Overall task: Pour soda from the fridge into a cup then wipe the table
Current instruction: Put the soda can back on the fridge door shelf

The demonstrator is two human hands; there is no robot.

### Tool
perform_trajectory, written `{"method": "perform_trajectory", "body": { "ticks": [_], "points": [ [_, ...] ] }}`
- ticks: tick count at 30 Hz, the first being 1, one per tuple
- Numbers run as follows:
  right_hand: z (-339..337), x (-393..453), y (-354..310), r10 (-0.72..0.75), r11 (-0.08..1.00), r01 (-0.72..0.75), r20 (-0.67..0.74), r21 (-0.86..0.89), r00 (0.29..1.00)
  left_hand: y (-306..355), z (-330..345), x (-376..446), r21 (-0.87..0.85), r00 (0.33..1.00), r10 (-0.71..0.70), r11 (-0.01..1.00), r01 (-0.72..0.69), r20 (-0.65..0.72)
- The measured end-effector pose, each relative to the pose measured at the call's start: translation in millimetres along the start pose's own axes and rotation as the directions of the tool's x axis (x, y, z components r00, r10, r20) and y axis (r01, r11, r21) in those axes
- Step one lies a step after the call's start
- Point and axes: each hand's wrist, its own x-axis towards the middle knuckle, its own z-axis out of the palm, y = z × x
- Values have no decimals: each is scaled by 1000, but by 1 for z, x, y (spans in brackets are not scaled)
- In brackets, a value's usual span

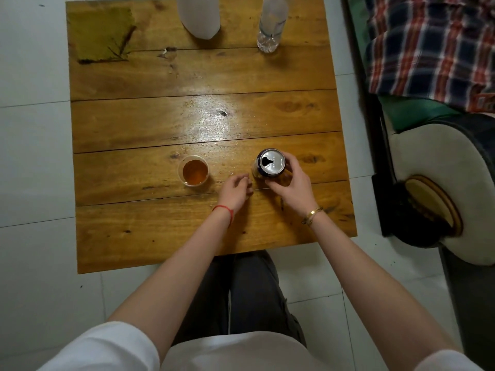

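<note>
Head view: wood tabletop (160, 116) seen from above. R hand (290, 183) is wrapped round the soda can (270, 162); can stands up straight on the tabletop, top open w/ a dark hole. L hand (235, 190) rests just beside the can, fingers curled loose, holding nothing. Cup (193, 170) sits left of the L hand, not touching it, w/ brown soda inside. Small wet drops shine near the middle of the tabletop. Far back: green cloth (103, 33) at the left corner, a white jug (199, 16), & a clear bottle (272, 25) to its right.
</note>
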Motion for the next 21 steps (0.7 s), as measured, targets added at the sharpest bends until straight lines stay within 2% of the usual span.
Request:
{"method": "perform_trajectory", "body": {
  "ticks": [9,13,16,21],
  "points": [
    [-8,-15,-25,-5,996,5,7,93,1000,14,1,-13,-148,995,-87,985,94,49],
    [-21,-35,-65,-45,991,39,42,131,998,39,-10,-46,-315,991,-103,941,125,86],
    [-32,-53,-99,-74,989,62,84,136,994,57,-25,-76,-416,993,-79,903,110,91],
    [-53,-88,-153,-154,985,137,177,106,972,80,-48,-136,-426,997,13,904,22,79]
  ]
}}
